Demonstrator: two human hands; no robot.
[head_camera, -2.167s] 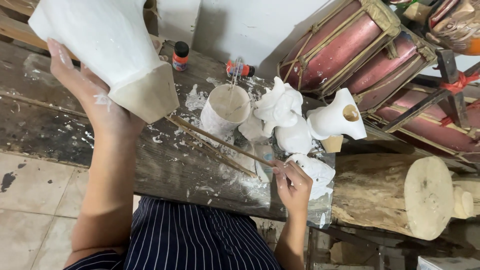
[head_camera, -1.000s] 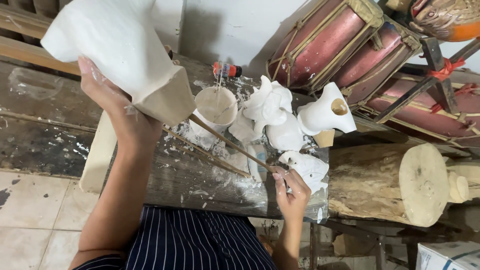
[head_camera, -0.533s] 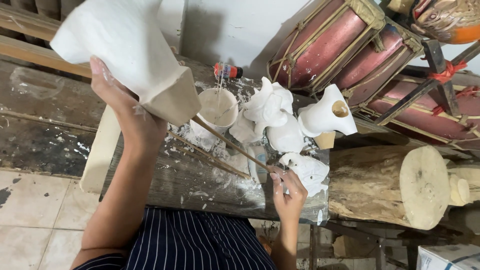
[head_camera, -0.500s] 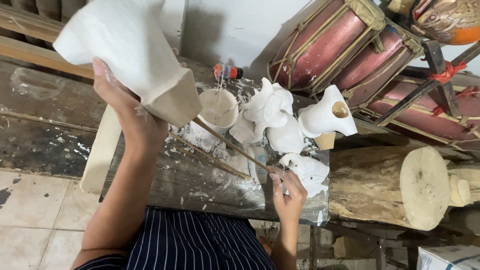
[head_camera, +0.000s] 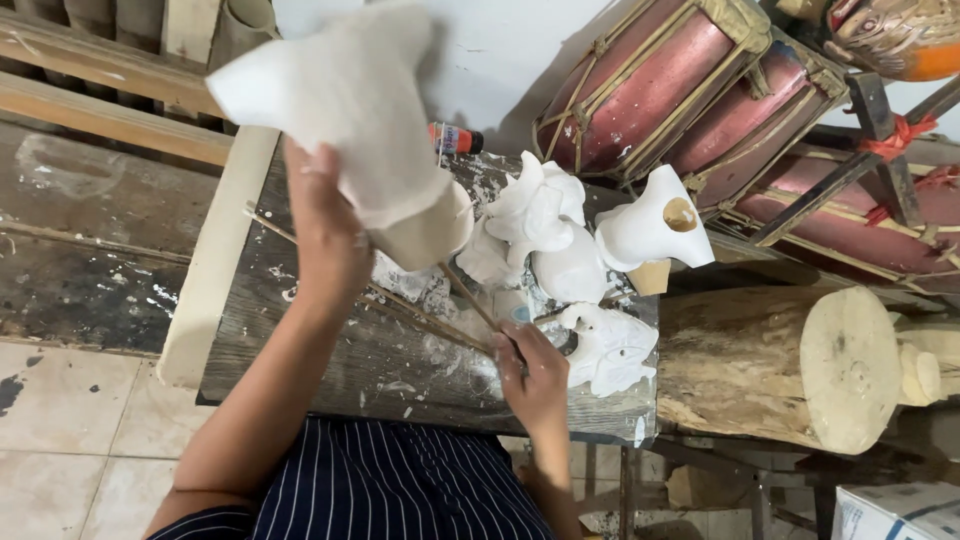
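My left hand grips a large white-coated carved figure with a bare wooden base, held up over the dark workbench. My right hand is closed around the near end of a thin brush stick that slants up under the figure. Just right of that hand lies a small white animal figure. Behind it stand more white figures and a white one with a round hole.
A thick log lies at the right. Red rope-laced drums rest on a wooden stand behind. A small bottle with a red cap stands at the back. A pale plank leans at the bench's left; tiled floor lies below.
The big white figure has swung right and now covers the white paint cup. The view shifted left across the bench. My right hand stayed on the stick by the small figure.
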